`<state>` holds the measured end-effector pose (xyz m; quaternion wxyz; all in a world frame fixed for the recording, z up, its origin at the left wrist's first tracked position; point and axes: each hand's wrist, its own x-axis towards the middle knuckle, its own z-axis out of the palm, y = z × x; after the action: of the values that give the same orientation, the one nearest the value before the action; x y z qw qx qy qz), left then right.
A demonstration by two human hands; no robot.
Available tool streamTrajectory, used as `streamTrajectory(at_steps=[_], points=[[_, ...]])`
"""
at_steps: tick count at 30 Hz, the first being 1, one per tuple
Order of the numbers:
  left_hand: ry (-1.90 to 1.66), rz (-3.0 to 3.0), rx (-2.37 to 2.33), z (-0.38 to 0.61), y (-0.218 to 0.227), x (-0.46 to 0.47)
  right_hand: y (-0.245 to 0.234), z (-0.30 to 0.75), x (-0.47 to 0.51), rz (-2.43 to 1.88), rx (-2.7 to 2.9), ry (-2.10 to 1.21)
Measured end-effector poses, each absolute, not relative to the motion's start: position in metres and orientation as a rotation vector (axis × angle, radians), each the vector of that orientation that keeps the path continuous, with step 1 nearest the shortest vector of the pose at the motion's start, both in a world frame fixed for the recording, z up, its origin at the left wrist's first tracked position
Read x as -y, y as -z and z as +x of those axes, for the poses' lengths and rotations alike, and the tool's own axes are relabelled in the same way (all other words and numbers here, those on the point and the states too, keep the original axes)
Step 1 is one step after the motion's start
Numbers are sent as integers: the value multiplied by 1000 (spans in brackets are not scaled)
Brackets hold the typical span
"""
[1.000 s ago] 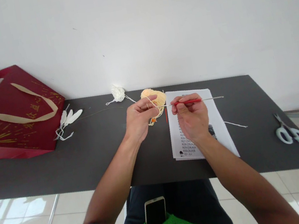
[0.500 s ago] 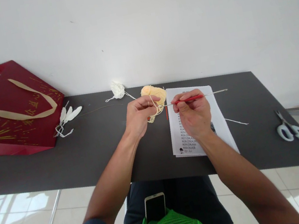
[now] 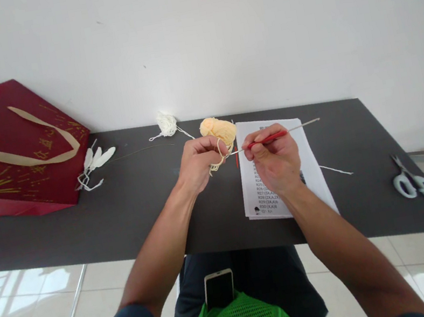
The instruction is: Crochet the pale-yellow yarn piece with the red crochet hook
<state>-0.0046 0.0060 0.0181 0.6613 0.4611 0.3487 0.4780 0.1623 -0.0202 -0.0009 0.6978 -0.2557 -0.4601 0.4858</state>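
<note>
Between the thumb and fingers of my left hand (image 3: 199, 165) is a strand of pale yellow yarn (image 3: 219, 146), looped over the forefinger. My right hand (image 3: 276, 161) grips a crochet hook (image 3: 274, 137) by its red handle, pen-fashion. The hook's metal tip points left and meets the yarn at my left fingertips; its other metal end sticks out to the right. Just behind my left hand lies the pale yellow yarn ball (image 3: 218, 129). Printed pattern sheets (image 3: 272, 208) lie under my right hand, which covers part of the text.
A dark red paper bag (image 3: 18, 154) stands at the left, with white crocheted pieces (image 3: 97, 159) beside it. A white yarn ball (image 3: 167, 124) sits by the wall. Scissors (image 3: 415, 183) lie near the table's right edge. A phone (image 3: 219, 288) rests on my lap.
The hook has tilted, its right end higher and its tip slightly lower. The yarn loop at my left forefinger has shifted. Both hands stay in nearly the same place.
</note>
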Motion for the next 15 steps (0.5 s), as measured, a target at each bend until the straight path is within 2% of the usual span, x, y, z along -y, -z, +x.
streamTrajectory(at_steps=[15], points=[[-985,899,-633,-4,-21,-7,-6,160,24,-601,932,-1217]])
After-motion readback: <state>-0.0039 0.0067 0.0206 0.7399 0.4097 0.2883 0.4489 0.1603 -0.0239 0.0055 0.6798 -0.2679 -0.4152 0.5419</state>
